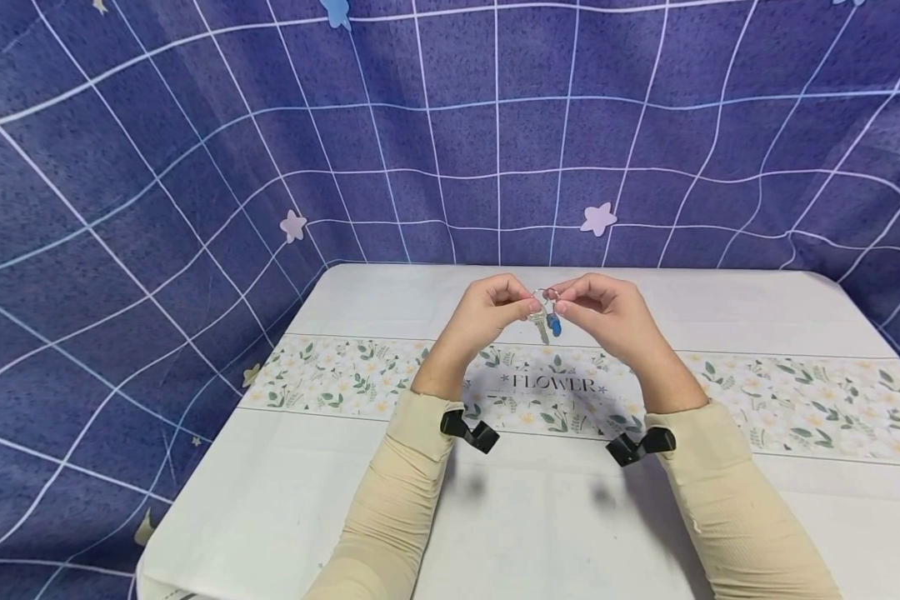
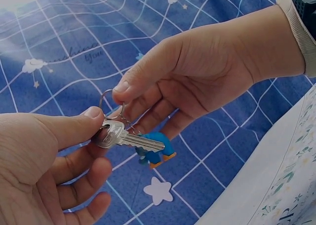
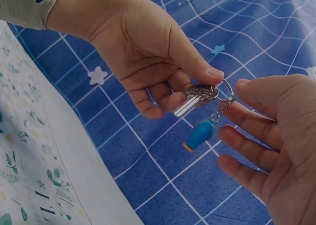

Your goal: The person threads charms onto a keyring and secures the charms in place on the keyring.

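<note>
I am pinching the head of a silver key (image 2: 129,137) between the thumb and forefinger of my left hand (image 1: 487,312), its other fingers curling loosely beneath; my right hand (image 1: 607,312) is pinching the metal ring (image 3: 230,87) at thumb and forefinger, its remaining fingers lying a little apart; in the head view the key is hanging between them over the white tablecloth (image 1: 360,492), my left hand being at nine o'clock and my right at three; its blade is pointing close to six o'clock; a blue charm (image 3: 200,135) with orange at its end is dangling from a short chain (image 3: 223,109), just beside the key at three o'clock; black mounts (image 1: 483,437) are sitting at my beige cuffs (image 1: 420,425), at seven and five o'clock from the key; at six o'clock the word FLOWER (image 1: 553,383) is showing on a flowered strip (image 1: 345,375) that is crossing the tablecloth; at twelve o'clock a blue curtain (image 1: 450,142) with pale grid lines is hanging, a pale star (image 1: 598,219) on it lying at one o'clock.
</note>
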`<state>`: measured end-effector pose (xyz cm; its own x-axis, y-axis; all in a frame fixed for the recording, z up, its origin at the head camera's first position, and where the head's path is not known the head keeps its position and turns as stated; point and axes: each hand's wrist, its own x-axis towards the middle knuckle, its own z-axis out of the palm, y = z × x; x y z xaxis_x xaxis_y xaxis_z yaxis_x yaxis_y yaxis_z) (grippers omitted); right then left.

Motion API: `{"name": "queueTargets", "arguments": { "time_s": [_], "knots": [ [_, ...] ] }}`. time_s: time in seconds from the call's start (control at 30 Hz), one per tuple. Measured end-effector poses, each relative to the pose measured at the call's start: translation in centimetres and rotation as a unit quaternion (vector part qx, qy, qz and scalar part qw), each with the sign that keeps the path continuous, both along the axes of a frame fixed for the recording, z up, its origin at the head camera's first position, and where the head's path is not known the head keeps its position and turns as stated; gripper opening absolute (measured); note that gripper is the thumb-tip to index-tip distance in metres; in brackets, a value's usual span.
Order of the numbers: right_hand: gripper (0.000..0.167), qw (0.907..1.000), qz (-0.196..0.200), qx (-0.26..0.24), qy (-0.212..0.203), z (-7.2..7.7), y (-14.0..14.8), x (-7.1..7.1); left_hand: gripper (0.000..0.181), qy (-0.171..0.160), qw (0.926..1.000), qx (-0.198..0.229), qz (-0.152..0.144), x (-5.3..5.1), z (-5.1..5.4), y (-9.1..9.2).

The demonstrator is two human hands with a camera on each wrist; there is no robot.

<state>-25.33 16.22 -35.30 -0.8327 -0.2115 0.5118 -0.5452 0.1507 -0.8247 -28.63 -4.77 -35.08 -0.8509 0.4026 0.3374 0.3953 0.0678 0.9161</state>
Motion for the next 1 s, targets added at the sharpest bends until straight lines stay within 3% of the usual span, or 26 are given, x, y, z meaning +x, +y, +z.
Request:
{"name": "queueTargets", "arguments": {
  "time_s": [0.4, 1.0],
  "knots": [
    [0.007, 1.0, -0.007, 0.004, -0.003, 0.02, 0.05, 0.09, 0.009, 0.0, 1.0, -0.001, 0.002, 0.14, -0.03, -0.02],
    [0.008, 0.999, -0.021, 0.026, 0.029, 0.14, -0.12, 0.26, 0.01, 0.0, 1.0, -0.001, -0.008, 0.22, 0.07, 0.04]
  ]
}}
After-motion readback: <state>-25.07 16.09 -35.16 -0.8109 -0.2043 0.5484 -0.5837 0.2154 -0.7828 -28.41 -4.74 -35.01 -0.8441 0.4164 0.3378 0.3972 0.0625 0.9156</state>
